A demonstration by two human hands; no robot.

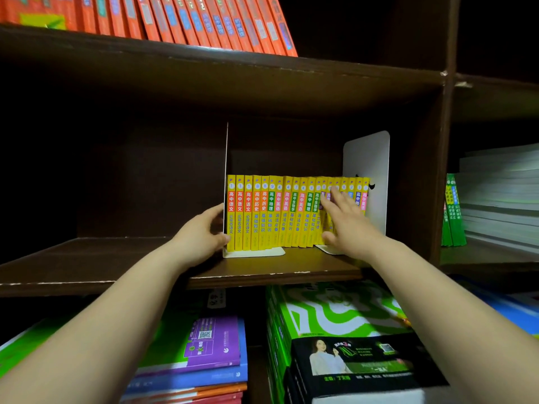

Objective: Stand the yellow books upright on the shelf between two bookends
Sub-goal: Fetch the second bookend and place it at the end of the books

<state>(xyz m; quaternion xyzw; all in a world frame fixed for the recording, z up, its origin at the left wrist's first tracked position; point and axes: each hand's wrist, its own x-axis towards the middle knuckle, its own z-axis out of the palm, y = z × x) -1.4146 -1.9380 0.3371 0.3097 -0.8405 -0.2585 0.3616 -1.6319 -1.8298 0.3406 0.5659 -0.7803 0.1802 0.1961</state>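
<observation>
A row of several yellow books (277, 212) stands upright on the brown middle shelf (277, 268), spines facing me. A thin white bookend (226, 170) closes the row on the left and a wider white bookend (368, 158) stands at its right end. My left hand (204, 234) is curved around the left bookend's front edge, thumb at its foot. My right hand (348, 221) lies flat with straight fingers against the spines of the right-hand books, covering their lower halves.
Orange books (175, 18) lean on the shelf above. Green and purple books (210, 345) and a green-and-black stack (344, 330) lie below. A pile of pale books (501, 193) and green spines (452, 211) fill the compartment to the right, past the brown divider (440, 170).
</observation>
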